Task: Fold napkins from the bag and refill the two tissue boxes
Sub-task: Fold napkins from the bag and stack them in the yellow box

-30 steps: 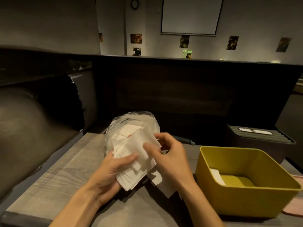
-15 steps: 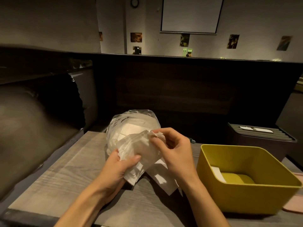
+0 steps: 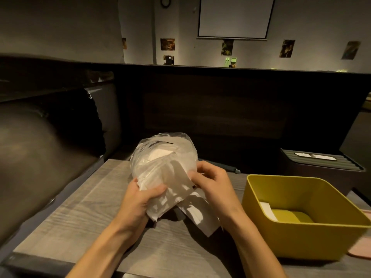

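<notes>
Your left hand (image 3: 138, 199) gripped a stack of white napkins (image 3: 168, 189) from below, thumb curled over its near edge, above the wooden table (image 3: 76, 217). The clear plastic bag (image 3: 160, 151) of napkins sat just behind the stack, at the table's far edge. Your right hand (image 3: 212, 183) pinched the stack's right edge, fingers curled. To the right, the yellow tissue box (image 3: 301, 235) stood open on the table, one white napkin (image 3: 268, 210) lying against its left inner wall. Farther right, the dark tissue box (image 3: 321, 163) sat with its slotted lid on.
</notes>
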A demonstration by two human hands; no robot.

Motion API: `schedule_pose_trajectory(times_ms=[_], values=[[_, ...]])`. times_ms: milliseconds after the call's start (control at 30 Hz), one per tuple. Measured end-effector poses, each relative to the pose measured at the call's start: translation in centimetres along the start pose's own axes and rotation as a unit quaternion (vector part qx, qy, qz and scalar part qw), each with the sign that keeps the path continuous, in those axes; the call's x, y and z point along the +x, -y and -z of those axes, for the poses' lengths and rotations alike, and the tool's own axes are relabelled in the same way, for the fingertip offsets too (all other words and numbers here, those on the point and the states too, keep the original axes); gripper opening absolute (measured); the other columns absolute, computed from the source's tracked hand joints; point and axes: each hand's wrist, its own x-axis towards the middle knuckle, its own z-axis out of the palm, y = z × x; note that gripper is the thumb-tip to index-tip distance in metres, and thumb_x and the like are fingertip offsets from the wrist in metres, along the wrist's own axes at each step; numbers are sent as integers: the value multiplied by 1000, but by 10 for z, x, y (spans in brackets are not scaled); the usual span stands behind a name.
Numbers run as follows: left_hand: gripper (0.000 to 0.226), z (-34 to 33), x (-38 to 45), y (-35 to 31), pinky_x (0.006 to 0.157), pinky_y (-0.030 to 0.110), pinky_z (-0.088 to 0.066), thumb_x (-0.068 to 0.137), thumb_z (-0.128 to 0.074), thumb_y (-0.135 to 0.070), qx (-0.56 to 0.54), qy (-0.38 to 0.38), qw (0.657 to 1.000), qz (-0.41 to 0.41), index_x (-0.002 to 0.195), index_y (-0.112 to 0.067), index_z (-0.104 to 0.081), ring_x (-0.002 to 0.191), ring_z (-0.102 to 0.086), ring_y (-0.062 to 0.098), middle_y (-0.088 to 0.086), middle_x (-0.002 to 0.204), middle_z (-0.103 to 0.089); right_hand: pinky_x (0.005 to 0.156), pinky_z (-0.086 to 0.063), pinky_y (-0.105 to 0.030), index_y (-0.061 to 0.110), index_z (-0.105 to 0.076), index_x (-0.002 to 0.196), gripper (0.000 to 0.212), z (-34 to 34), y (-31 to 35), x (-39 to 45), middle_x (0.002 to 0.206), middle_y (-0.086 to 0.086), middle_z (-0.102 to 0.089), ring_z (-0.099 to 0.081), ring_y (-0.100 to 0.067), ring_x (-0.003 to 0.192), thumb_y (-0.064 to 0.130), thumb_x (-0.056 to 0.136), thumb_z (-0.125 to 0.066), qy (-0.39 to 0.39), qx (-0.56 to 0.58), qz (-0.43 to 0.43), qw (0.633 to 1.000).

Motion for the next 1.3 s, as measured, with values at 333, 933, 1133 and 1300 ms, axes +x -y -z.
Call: schedule_pose_trajectory(times_ms=[333, 933, 1133, 1300], values=[[58, -2, -1, 2, 70, 34, -64, 70, -81, -4, 7, -5, 1000, 30, 125, -7, -62, 91, -76, 34, 20, 108, -76, 79, -61, -29, 22, -73, 104, 12, 0, 10, -3, 100, 9, -74, -71, -8, 97, 25, 103, -61, -123, 37, 81, 988], [35, -11, -4, -10, 71, 32, -64, 97, -57, -26, -101, 20, 992, 67, 129, -13, -64, 99, -77, 25, 12, 111, -78, 61, -54, -35, 30, -73, 87, 14, -17, 4, -8, 78, 7, -70, -65, -13, 72, 31, 99, -67, -122, -101, 79, 984], [69, 1, 0, 8, 76, 43, -64, 74, -90, -15, 53, 21, 998, 17, 135, -12, -57, 102, -74, 35, 15, 116, -75, 81, -51, -21, 43, -66, 118, 24, -11, 2, -5, 109, 25, -61, -57, 5, 104, 54, 97, -62, -147, -115, 62, 980], [52, -4, -3, 8, 72, 32, -63, 77, -86, -12, 140, 35, 990, -9, 124, -16, -62, 98, -75, 28, 7, 106, -78, 79, -55, -26, 35, -75, 96, 5, -12, 3, -6, 94, 22, -70, -64, 1, 98, 34, 95, -70, -69, -120, 82, 987]])
